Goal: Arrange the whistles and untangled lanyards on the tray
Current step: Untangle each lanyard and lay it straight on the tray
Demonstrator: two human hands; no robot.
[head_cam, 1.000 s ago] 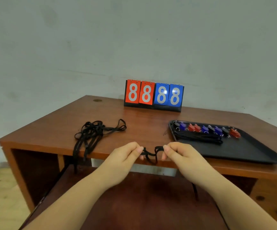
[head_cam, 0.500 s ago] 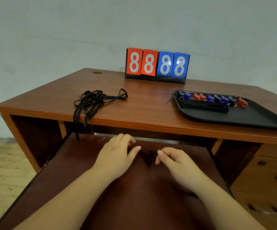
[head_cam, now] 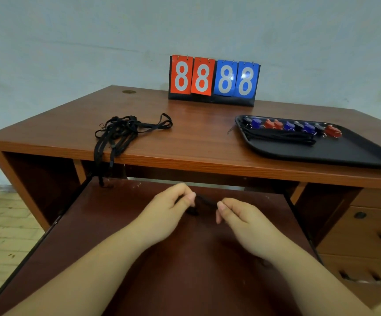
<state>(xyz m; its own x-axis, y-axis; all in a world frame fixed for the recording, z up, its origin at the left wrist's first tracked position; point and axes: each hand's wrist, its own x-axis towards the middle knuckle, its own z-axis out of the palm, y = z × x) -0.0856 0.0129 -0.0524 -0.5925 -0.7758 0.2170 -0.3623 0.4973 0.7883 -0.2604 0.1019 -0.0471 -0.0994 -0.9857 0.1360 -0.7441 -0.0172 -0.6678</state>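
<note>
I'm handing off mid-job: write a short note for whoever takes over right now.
Left hand and right hand: both pinch one black lanyard between them, low over the pull-out shelf.
Tangled lanyards: on the desk's left, some strands hanging over the front edge.
Tray: on the right, holding a row of whistles with straightened lanyards in front of them.
Done: the whistles and several lanyards are on the tray.
Left: finish the held lanyard, place it on the tray, then untangle the pile.

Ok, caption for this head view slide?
Both hands, left hand and right hand, pinch a black lanyard before the desk.
</note>
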